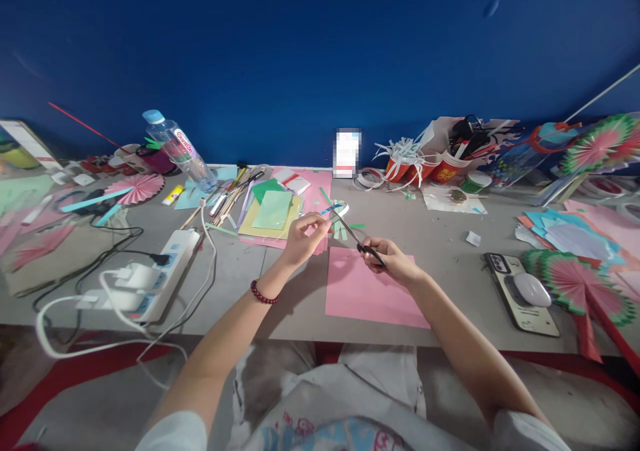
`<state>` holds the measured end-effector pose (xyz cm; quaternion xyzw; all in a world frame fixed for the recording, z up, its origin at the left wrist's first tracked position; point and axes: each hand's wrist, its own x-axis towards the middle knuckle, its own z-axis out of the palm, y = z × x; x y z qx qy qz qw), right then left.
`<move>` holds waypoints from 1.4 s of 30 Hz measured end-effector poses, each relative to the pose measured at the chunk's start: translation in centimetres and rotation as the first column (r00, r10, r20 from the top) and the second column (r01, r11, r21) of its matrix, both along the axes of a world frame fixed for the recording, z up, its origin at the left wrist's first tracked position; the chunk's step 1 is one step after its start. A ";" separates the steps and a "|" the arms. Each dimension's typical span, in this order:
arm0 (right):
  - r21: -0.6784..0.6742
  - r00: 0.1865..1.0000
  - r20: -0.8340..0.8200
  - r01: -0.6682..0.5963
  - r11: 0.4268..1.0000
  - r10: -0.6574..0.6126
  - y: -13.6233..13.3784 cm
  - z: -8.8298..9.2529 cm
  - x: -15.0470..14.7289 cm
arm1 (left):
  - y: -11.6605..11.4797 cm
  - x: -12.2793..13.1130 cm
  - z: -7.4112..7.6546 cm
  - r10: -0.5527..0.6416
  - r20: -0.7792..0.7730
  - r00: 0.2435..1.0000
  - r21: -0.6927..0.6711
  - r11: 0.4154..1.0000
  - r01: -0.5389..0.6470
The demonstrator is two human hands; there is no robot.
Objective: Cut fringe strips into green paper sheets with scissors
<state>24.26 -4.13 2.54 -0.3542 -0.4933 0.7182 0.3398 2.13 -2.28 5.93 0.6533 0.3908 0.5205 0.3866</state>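
Note:
My right hand [389,258] is closed around the black handles of a pair of scissors [346,227]. Their blades point away and to the left, toward the fingertips of my other hand. Between its pinched fingers my left hand [304,239] holds a small blue paper strip [332,208]. The blade tips are close to this strip; whether they touch it I cannot tell. Below the scissors a pink paper sheet [373,294] lies flat on the grey table. Pale green paper strips [340,230] lie just beyond the fingers.
Coloured paper sheets [273,211] are stacked at left centre. A tilted water bottle [184,151], a power strip [173,271] and cables occupy the left. Red paper cups [444,171] stand at the back right. A phone [505,271] bears a white mouse [532,290], beside a folded paper fan [583,281].

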 end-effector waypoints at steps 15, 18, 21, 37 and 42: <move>0.078 0.996 -0.079 0.044 0.996 -0.038 -0.2 0.2 -0.1 | -0.1 0.0 0.0 -0.020 0.009 1.000 -0.012 1.000 0.020; 0.124 0.981 -0.110 0.173 0.977 -0.160 0.1 0.5 0.4 | -0.1 0.1 0.0 -0.019 0.008 1.000 -0.008 1.000 0.019; 0.179 0.941 -0.044 0.337 0.924 -0.335 0.5 0.8 1.0 | 0.1 0.1 -0.3 -0.023 -0.005 1.000 -0.019 1.000 0.022; 0.183 0.963 0.075 0.242 0.953 -0.259 0.8 0.9 0.5 | 0.0 0.4 -1.1 -0.316 0.183 0.931 -0.389 0.846 0.364; 0.324 0.832 0.073 0.501 0.803 -0.549 2.3 1.4 2.6 | 0.4 0.5 -1.5 -0.180 0.112 0.977 -0.344 0.916 0.208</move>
